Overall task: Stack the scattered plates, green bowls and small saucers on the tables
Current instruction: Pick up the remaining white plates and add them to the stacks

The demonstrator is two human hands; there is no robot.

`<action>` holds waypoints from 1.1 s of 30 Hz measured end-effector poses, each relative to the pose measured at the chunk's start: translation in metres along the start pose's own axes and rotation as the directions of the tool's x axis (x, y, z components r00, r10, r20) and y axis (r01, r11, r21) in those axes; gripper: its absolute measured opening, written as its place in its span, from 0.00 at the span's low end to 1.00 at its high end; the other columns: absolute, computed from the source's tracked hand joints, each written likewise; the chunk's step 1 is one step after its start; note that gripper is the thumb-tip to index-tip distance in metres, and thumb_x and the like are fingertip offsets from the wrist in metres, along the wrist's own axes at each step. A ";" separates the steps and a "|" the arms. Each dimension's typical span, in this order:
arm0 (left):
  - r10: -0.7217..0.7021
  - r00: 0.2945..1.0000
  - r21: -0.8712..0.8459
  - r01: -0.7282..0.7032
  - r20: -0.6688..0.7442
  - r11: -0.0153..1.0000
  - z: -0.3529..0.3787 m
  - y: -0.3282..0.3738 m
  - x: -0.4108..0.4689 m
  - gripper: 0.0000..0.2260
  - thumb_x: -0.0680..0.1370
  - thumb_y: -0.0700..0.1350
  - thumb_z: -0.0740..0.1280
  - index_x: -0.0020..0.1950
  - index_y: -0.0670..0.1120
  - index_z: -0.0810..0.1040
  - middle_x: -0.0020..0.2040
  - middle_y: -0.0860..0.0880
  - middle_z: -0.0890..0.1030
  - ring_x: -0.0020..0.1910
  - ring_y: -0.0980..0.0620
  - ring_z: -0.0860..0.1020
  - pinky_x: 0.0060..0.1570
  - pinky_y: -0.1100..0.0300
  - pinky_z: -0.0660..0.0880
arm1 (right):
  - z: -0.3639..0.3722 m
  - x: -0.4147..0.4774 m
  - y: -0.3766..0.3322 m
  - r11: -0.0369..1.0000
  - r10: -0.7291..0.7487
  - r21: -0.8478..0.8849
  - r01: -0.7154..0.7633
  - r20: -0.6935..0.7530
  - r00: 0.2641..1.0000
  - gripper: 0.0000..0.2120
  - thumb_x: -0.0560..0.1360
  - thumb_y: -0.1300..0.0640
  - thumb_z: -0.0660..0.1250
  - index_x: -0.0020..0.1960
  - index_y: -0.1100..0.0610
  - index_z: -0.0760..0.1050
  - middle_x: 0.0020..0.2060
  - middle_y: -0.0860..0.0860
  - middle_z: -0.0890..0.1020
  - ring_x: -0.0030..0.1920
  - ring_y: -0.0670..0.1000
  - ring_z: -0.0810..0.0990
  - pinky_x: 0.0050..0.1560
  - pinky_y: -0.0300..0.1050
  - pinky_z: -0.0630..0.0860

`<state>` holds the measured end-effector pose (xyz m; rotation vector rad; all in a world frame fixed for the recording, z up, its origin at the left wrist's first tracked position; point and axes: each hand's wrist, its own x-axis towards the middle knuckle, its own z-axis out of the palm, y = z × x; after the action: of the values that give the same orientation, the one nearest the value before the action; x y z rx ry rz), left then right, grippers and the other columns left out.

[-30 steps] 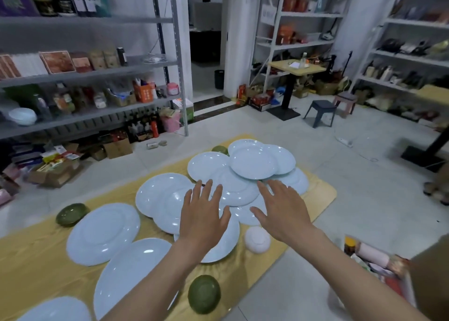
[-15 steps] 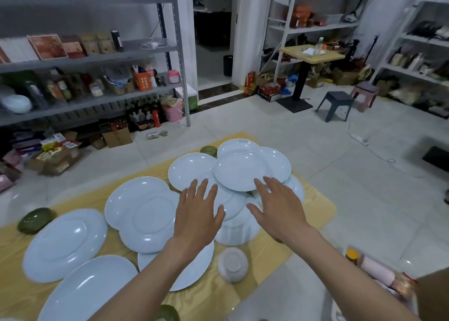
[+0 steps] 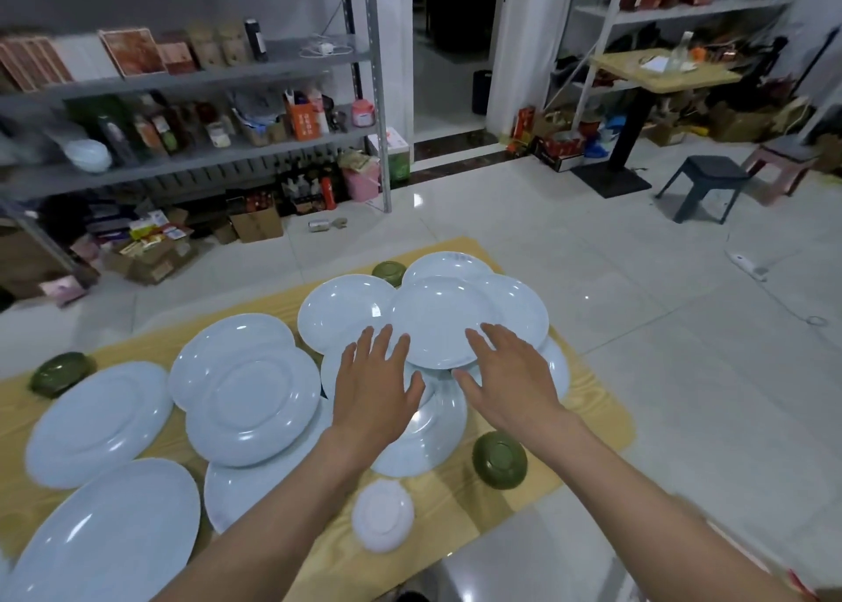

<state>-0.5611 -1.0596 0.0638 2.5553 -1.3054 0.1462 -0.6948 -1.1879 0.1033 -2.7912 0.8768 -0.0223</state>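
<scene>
Wooden worktop (image 3: 592, 419) is carrying overlapping plates (image 3: 246, 396). I am holding left grip (image 3: 376, 392) and right grip (image 3: 512, 380) wide and empty, flanking the top plate (image 3: 437, 319) near the far edge for lifting.

Pale-blue plates (image 3: 439, 319), green bowls (image 3: 500, 460), wood-grain table (image 3: 592, 424).

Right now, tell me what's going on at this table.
A person is reaching with both hands over a loose heap of overlapping white plates on a wooden table. The left hand and right hand are spread flat at the near rim of the top plate. Neither grips anything, and I cannot tell whether they touch it. Green bowls and a small saucer lie scattered around the heap, so nothing is neatly stacked yet.
</scene>
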 end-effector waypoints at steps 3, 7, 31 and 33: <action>-0.014 1.000 -0.013 0.014 0.023 1.000 0.010 0.001 0.012 0.23 0.75 0.53 0.67 0.67 0.45 0.77 0.68 0.41 0.76 0.68 0.37 0.73 0.64 0.42 0.70 | 0.009 0.015 0.011 1.000 0.008 0.011 -0.009 0.011 1.000 0.29 0.82 0.42 0.55 0.79 0.53 0.57 0.78 0.53 0.60 0.77 0.54 0.57 0.74 0.49 0.58; -0.034 0.995 -0.047 0.038 0.089 0.998 0.024 -0.001 0.029 0.24 0.79 0.54 0.64 0.73 0.46 0.71 0.74 0.43 0.70 0.74 0.39 0.65 0.71 0.44 0.63 | 0.026 0.040 0.022 0.989 0.070 0.128 -0.072 0.023 0.997 0.28 0.82 0.44 0.57 0.78 0.53 0.58 0.78 0.51 0.60 0.76 0.53 0.59 0.71 0.49 0.62; -0.138 0.957 -0.160 0.183 0.257 0.970 0.076 -0.026 0.047 0.26 0.77 0.56 0.58 0.73 0.46 0.71 0.72 0.41 0.72 0.71 0.38 0.69 0.70 0.44 0.64 | 0.120 0.118 0.038 -0.347 0.499 0.820 -0.455 0.572 0.651 0.09 0.75 0.75 0.60 0.49 0.69 0.77 0.48 0.61 0.83 0.38 0.58 0.86 0.40 0.49 0.84; -0.131 0.951 -0.157 0.180 0.280 0.971 0.076 -0.024 0.049 0.27 0.80 0.57 0.55 0.77 0.49 0.65 0.76 0.44 0.66 0.75 0.41 0.62 0.74 0.47 0.57 | 0.119 0.116 0.040 -0.339 0.505 0.836 -0.432 0.549 0.666 0.09 0.75 0.75 0.60 0.51 0.71 0.77 0.50 0.62 0.83 0.41 0.59 0.86 0.41 0.50 0.84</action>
<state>-0.5155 -1.1059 -0.0034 2.5704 -1.1347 -0.3467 -0.6123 -1.2620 -0.0267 -0.7626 1.2234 -0.4322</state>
